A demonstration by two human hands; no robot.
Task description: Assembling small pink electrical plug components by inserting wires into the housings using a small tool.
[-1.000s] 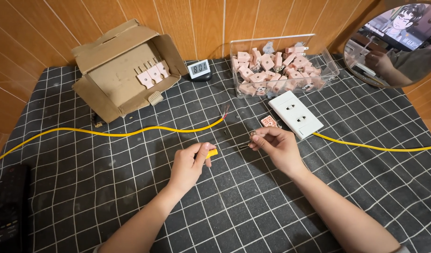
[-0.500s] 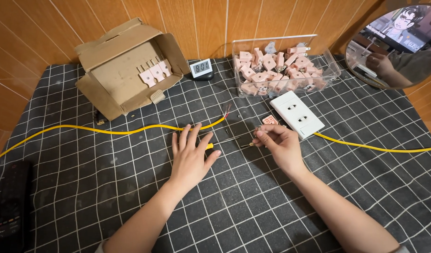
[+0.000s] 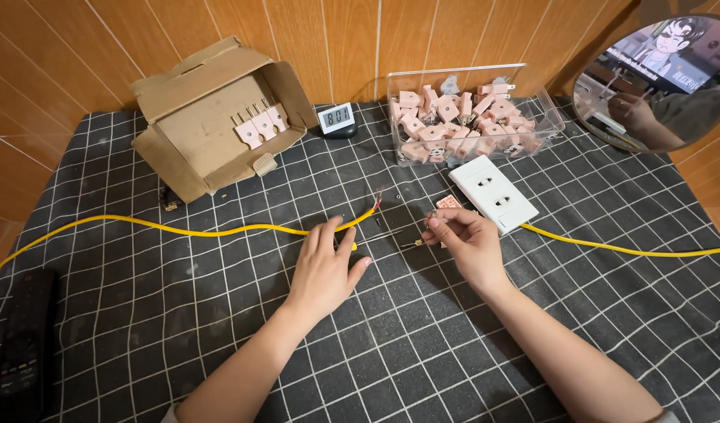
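Note:
My left hand (image 3: 324,270) lies flat on the checked cloth (image 3: 180,313) with its fingers spread. Its fingertips touch a yellow cable (image 3: 219,232) near the cable's stripped end (image 3: 378,197). A bit of a small yellow tool (image 3: 353,247) shows beside the thumb. My right hand (image 3: 465,243) rests on the cloth to the right, with its fingertips pinched on a small thin metal part (image 3: 415,244). A pink plug piece (image 3: 447,202) lies just beyond that hand, next to a white socket plate (image 3: 493,192).
An open cardboard box (image 3: 211,117) holding pink plugs stands at the back left. A small digital clock (image 3: 335,119) and a clear tub (image 3: 469,117) of several pink plugs stand behind. A round mirror (image 3: 665,78) is at the right, a black remote (image 3: 23,337) at the left.
My left hand let go of the yellow tool, opened and laid itself flat on the cloth by the cable. My right hand stayed pinched in place.

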